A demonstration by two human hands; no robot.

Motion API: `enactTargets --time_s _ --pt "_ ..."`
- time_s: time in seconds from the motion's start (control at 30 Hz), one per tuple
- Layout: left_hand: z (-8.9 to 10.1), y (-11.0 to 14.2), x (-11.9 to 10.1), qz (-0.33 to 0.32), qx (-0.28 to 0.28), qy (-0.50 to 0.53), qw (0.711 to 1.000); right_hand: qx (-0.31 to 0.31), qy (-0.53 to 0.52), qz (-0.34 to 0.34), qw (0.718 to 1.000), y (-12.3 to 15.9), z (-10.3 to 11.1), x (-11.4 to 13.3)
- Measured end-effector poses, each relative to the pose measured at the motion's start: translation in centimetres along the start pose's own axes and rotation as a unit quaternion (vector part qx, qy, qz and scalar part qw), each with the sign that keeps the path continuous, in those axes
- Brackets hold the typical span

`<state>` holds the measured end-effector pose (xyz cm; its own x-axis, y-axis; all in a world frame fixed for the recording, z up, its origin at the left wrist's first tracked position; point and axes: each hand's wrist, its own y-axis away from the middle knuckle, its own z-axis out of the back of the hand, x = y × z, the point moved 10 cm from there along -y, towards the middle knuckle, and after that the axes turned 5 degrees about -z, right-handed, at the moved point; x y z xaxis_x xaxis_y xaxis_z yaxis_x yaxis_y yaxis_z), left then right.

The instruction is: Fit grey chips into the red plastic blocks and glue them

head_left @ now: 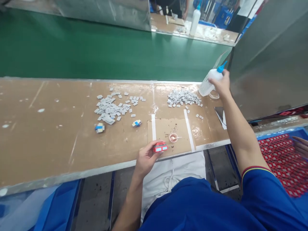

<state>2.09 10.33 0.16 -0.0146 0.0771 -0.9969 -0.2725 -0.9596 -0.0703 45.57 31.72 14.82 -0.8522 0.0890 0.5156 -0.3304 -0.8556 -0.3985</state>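
Note:
Between the fingers of my left hand [146, 158] is a small red toy vehicle body [160, 147] with pale blue panels, held at the table's front edge. Beside it on a cardboard sheet [160, 128] sits a little round cup [173, 138] with reddish contents and a thin white stick. At the back right, my right hand [221, 82] is wrapped round a white squeeze bottle [210, 82] with a blue nozzle cap, which leans to the right. Two small blue, yellow and white toy pieces [99, 128] rest left of the sheet.
Small grey pieces lie in two piles, a left pile [109, 108] and a right pile [184, 97]. Behind the table runs a green belt [96, 51]. A metal panel [271, 57] stands at right. Another person's hand [300, 146] is over a crate of red parts [276, 157].

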Motion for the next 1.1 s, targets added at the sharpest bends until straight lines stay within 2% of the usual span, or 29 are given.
enactTargets --time_s 0.03,0.1,0.2,0.27,0.4,0.47,0.53,0.6,0.67,0.77,0.87,1.0,1.1 --pt "0.2 0.0 0.3 0.002 -0.003 -0.005 1.000 -0.003 0.020 -0.064 0.998 -0.6 -0.2 -0.6" --pt "0.6 0.1 1.0 0.003 -0.013 -0.019 1.000 -0.025 0.038 -0.127 0.991 -0.1 0.3 -0.3" --pt "1.4 0.0 1.6 0.005 -0.030 -0.035 0.999 -0.033 0.014 -0.082 0.996 3.4 2.6 2.2" --pt "1.6 -0.2 1.7 0.012 -0.024 -0.043 0.999 -0.038 -0.022 -0.044 0.998 7.2 5.9 3.5" --pt "2.1 -0.7 1.3 0.026 -0.019 -0.070 0.997 -0.039 -0.065 -0.042 0.996 16.2 15.6 4.0" --pt "2.4 -0.8 1.0 0.028 -0.034 -0.082 0.996 -0.039 -0.073 -0.078 0.994 20.2 20.5 2.7" --pt "2.6 -0.8 0.8 0.027 -0.053 -0.093 0.994 -0.050 -0.051 -0.124 0.990 23.1 24.7 -0.1" --pt "2.6 -0.6 0.6 0.027 -0.068 -0.101 0.992 -0.087 0.019 -0.179 0.980 24.7 28.1 -4.1" --pt "2.5 -0.4 0.3 0.026 -0.073 -0.103 0.992 -0.145 0.104 -0.248 0.952 25.2 30.8 -9.1" --pt "2.1 -0.3 0.1 0.029 -0.069 -0.101 0.992 -0.227 0.150 -0.356 0.894 24.7 32.7 -16.3" --pt "2.2 -0.4 0.0 0.017 -0.068 -0.097 0.993 -0.264 0.147 -0.391 0.869 22.9 32.4 -21.0" --pt "2.7 -0.6 0.1 -0.016 -0.084 -0.102 0.991 -0.286 0.150 -0.392 0.861 20.5 31.5 -24.2" --pt "2.5 -0.5 0.3 -0.007 -0.087 -0.114 0.990 -0.291 0.157 -0.374 0.866 19.0 31.4 -24.8"
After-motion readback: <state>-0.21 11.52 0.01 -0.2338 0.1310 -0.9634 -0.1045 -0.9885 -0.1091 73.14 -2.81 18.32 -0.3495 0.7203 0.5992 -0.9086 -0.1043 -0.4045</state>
